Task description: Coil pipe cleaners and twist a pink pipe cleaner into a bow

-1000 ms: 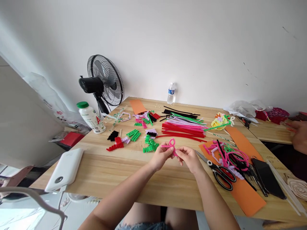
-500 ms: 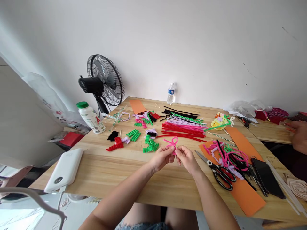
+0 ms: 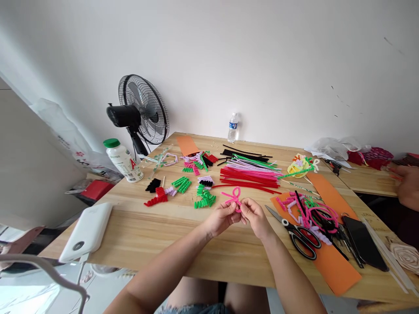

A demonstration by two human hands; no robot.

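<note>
Between my two hands is a pink pipe cleaner [image 3: 236, 193] bent into loops, with a loose end sticking out to the left. My left hand [image 3: 222, 217] pinches it from the left side, and my right hand [image 3: 252, 214] pinches it from the right. Both hands hover over the near part of the wooden table [image 3: 157, 235], their fingertips almost meeting. Beyond them lies a pile of straight pipe cleaners [image 3: 250, 173] in red, pink, lilac, green and black. Green coiled pipe cleaners [image 3: 205, 197] rest just left of the pile.
Scissors [image 3: 299, 237] lie right of my hands on orange paper [image 3: 337, 268], beside a phone [image 3: 365, 242]. A white power bank [image 3: 85, 231], a green-capped bottle [image 3: 122, 161] and a black fan [image 3: 144, 109] stand left. A water bottle [image 3: 232, 127] is at the back; another person's hand [image 3: 408, 185] shows far right.
The pink pipe cleaner has turned slightly in my fingers, its loops now more spread and its loose end further left. Both hands keep their pinch in nearly the same place.
</note>
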